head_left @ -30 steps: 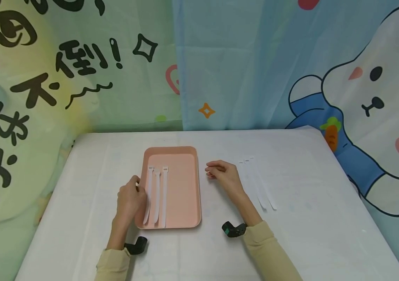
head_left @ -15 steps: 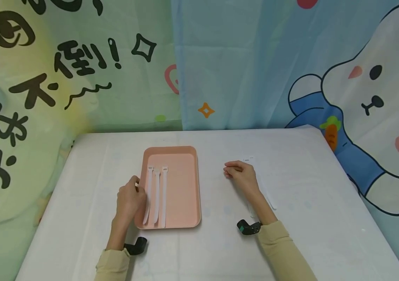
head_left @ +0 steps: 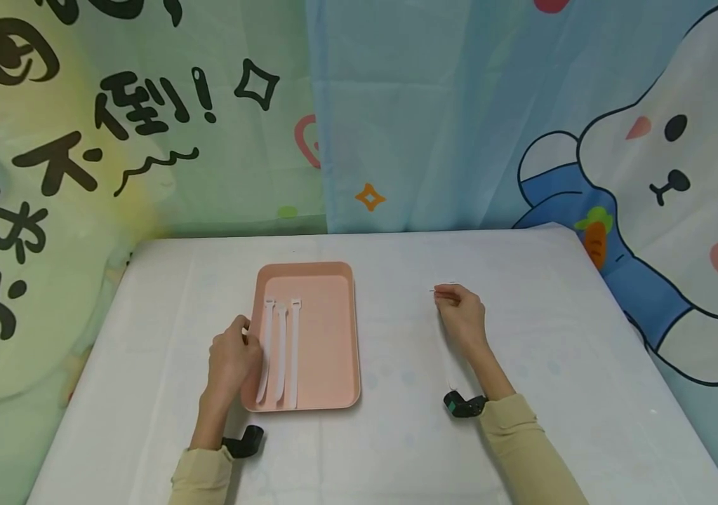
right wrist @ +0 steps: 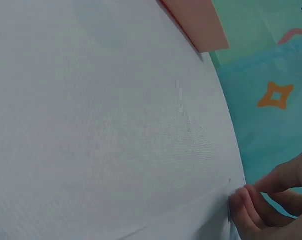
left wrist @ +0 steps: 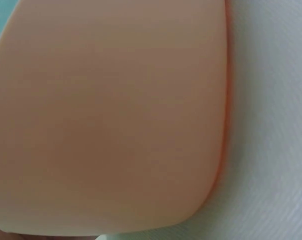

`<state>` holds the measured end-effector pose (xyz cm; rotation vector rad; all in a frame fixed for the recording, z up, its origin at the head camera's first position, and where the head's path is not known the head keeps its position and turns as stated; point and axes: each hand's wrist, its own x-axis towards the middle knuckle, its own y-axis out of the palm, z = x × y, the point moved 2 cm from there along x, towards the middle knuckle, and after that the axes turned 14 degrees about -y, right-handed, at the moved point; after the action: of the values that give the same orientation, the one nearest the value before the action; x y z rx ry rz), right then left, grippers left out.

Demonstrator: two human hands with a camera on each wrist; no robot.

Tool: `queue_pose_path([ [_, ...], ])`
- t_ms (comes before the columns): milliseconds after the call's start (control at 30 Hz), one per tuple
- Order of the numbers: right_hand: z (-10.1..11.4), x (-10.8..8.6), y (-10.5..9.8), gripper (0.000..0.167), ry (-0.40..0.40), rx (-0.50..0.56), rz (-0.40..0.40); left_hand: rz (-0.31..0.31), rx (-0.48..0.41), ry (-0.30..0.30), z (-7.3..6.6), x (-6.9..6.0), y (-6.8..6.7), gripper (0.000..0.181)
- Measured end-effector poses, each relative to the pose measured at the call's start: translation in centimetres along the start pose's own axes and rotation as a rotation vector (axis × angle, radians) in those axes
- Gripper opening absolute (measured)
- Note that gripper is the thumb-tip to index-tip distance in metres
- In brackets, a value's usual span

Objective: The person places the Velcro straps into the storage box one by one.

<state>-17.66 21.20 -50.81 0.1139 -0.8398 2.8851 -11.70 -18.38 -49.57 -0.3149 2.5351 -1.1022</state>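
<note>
Tray partly behind left fingers, loose utensil faint

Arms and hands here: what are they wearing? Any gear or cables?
Left hand and right hand are bare, no gloves visible. Khaki sleeves end short of them. The wrist cameras are black and bent in shape; the right one shows a small green patch. No cables visible.

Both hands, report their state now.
Left hand: closed, holding the tray by its left edge.
Right hand: fingers bunched at the far end of a white utensil; whether gripped cannot be told.
</note>
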Motion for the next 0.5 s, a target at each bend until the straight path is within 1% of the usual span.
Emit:
queue_pose_path([
  [67, -0.1, 0.1, 0.0, 0.035, -0.002, -0.027, -0.004, 0.001, -0.003, -0.001, 0.0, 0.0, 0.0, 0.019],
  [333, -0.2, 0.8, 0.1, 0.044, 0.034, -0.036, 0.041, 0.010, -0.007, -0.007, 0.1, 0.0, 0.1, 0.019],
  [500, -0.2, 1.2, 0.4, 0.046, 0.013, -0.052, 0.036, 0.010, -0.005, -0.007, 0.1, 0.0, 0.0, 0.019],
])
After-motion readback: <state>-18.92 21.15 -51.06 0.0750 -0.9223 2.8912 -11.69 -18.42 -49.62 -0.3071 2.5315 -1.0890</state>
